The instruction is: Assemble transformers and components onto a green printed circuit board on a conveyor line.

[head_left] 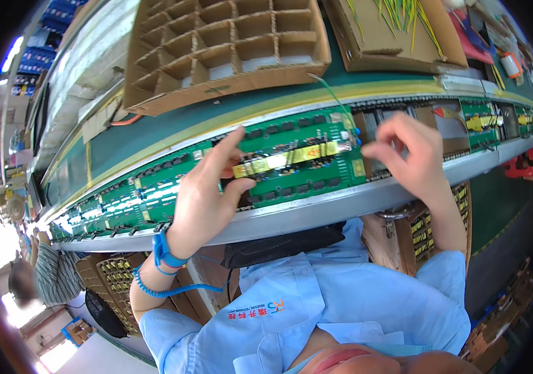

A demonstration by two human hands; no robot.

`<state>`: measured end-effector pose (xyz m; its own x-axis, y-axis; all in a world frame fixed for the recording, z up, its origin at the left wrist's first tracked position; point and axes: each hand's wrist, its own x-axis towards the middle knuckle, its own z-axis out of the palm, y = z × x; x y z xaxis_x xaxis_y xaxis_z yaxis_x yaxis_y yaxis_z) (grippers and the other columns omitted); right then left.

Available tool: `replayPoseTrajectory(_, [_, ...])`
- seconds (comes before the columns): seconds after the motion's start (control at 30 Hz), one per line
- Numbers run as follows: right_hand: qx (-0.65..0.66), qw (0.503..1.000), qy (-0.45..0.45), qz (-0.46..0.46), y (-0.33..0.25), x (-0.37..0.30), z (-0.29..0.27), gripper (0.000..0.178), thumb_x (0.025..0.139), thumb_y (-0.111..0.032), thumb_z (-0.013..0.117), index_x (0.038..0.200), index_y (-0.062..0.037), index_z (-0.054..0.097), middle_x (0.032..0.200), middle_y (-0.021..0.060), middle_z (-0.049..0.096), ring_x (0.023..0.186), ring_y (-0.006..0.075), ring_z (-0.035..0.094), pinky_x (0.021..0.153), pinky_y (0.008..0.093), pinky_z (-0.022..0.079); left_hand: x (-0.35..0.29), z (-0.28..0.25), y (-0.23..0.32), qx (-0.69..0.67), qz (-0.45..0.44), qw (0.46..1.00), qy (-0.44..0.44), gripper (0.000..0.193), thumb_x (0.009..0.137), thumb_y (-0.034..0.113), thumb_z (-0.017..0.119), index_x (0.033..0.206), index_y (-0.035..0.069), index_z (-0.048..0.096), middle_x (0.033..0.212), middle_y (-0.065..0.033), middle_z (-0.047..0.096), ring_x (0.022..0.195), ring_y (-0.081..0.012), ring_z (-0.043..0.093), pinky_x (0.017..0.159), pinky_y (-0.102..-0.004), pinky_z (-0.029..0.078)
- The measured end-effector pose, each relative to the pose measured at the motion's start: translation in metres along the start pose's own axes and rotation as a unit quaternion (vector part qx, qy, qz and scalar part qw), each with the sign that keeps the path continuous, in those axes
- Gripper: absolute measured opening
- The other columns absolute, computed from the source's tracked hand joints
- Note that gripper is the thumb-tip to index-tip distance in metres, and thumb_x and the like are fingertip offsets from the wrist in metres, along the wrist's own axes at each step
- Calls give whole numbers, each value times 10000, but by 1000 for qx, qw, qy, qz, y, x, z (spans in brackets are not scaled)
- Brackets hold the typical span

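A green circuit board [291, 174] lies on the conveyor rail in front of me, with a row of yellow-wrapped parts [297, 154] along its middle. At its left end is my left hand [201, 193], thumb and forefinger spread apart beside the yellow row. My right hand [410, 153] is curled just past the board's right end, thumb and forefinger close together. Whatever they may pinch is too small or blurred to make out. A thin green-yellow wire [334, 93] arches from near the divided carton down to the board's right end, near small blue parts [358, 133].
Beyond the rail stand a divided cardboard carton [229, 78] and a flat carton [391, 59] with loose green-yellow wires. More circuit boards [148, 193] line the rail leftward, others [481, 121] rightward. A blue coiled wrist cord [173, 290] hangs from my left wrist. Another person [54, 271] is far left.
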<state>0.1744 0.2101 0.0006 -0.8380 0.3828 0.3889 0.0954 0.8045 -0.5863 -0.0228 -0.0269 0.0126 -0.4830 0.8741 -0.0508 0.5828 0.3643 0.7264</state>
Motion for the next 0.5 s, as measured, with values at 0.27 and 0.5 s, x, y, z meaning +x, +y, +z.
replayPoseTrajectory(0.27, [-22,967,-91,-238,-46,-52,18,241,685,-166,699,906,-89,640,842,37,628,578,163,587,494,283,483,31,42,28,-109,73,987,-89,670,816,-22,648,1416,91,373,1150,-151,622,958,-218,651,837,-324,547])
replayPoseTrajectory(0.5, [-210,948,-224,-80,-43,-64,17,516,647,-2,589,1157,-79,606,888,95,624,691,270,623,586,377,507,80,108,65,-107,211,965,-111,669,778,87,664,1370,-23,373,1237,-261,525,1033,-398,592,885,-433,501])
